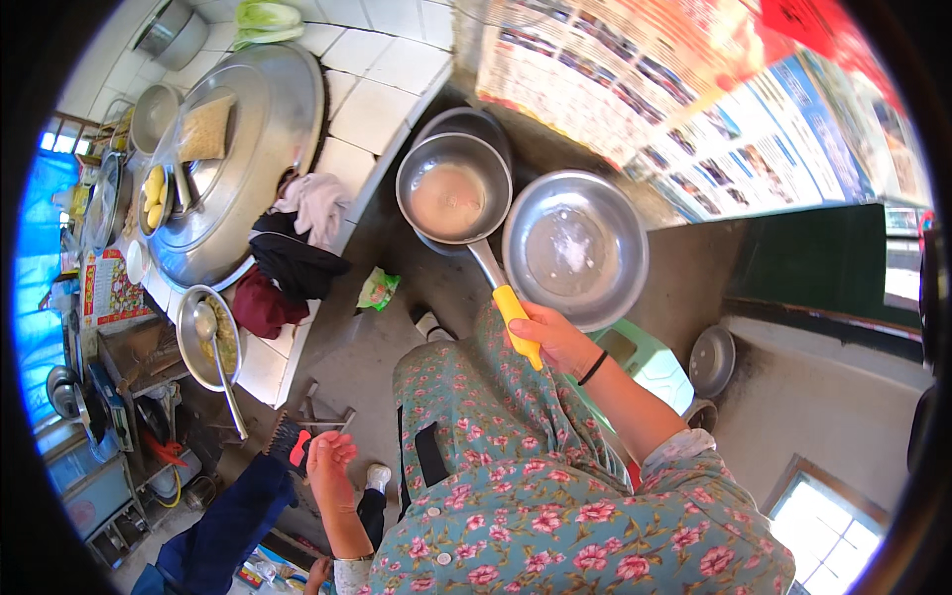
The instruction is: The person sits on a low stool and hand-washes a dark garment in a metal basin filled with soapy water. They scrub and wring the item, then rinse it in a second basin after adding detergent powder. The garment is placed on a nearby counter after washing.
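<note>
My right hand (547, 336) is closed around the yellow handle (518, 325) of a metal dipper (454, 190). The dipper's bowl shows a brownish bottom; whether liquid lies in it I cannot tell. Beside it is a wide metal basin (574, 249) with some white powder on its bottom. Behind the dipper's bowl, partly hidden, is another dark round vessel (465, 121). My left hand (331, 465) hangs low on the left, holding nothing, its fingers loosely bent and slightly apart.
On the tiled counter (375, 97) are a large metal lid (271, 119), bundled cloths (294, 245) and a metal bowl (195, 357) with a ladle. A green stool (643, 357) stands beside my right arm. Another person's dark-clothed leg (223, 513) is near my left hand.
</note>
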### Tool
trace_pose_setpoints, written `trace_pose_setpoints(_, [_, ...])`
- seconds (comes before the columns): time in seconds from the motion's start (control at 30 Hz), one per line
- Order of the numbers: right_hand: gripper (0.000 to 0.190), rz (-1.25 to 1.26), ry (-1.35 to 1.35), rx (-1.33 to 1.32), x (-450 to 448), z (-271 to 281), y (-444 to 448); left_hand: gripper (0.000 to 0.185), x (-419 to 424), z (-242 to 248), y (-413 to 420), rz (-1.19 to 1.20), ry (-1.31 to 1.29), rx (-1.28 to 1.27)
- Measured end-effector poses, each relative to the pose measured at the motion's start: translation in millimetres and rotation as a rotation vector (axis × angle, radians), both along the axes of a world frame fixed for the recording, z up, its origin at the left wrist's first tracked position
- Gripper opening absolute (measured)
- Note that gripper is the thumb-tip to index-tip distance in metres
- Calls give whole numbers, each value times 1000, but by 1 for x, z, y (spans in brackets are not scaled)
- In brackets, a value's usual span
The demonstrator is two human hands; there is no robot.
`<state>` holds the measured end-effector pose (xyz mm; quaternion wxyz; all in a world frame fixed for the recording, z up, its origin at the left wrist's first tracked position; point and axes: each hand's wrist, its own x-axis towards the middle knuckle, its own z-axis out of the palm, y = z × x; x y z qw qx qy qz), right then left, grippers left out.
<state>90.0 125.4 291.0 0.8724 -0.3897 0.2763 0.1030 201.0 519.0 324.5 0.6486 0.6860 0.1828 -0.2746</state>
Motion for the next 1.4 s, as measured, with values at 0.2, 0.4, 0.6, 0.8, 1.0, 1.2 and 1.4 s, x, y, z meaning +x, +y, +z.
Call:
trace_pose_setpoints(0.2, [32, -56, 49, -12, -83, 7, -12, 25, -35, 21, -4, -82, -80, 97])
trace_pose_setpoints(0.4, [32, -240, 43, -8, -124, -6, 12, 26, -41, 24, 6, -252, -142, 171])
trace_pose_setpoints(0.6, [28, -446, 82, 58, -154, -15, 57, 28, -35, 7, 24, -404, -136, 234])
trace_pose_setpoints(0.8, [28, -488, 195, 90, -203, -22, 100, 26, -42, -11, 54, -555, -112, 326])
trace_pose_setpoints(1.0, [28, -560, 223, 68, -251, -20, 114, 25, -57, -21, 38, -623, -177, 284])
trace_pose_setpoints(1.2, [30, -640, 160, 108, -307, -23, 99, 25, -108, -22, 30, -684, -192, 301])
trace_pose_setpoints(1.4, [31, -687, 202, 31, -425, -39, 81, 23, -201, -22, -2, -731, -266, 332])
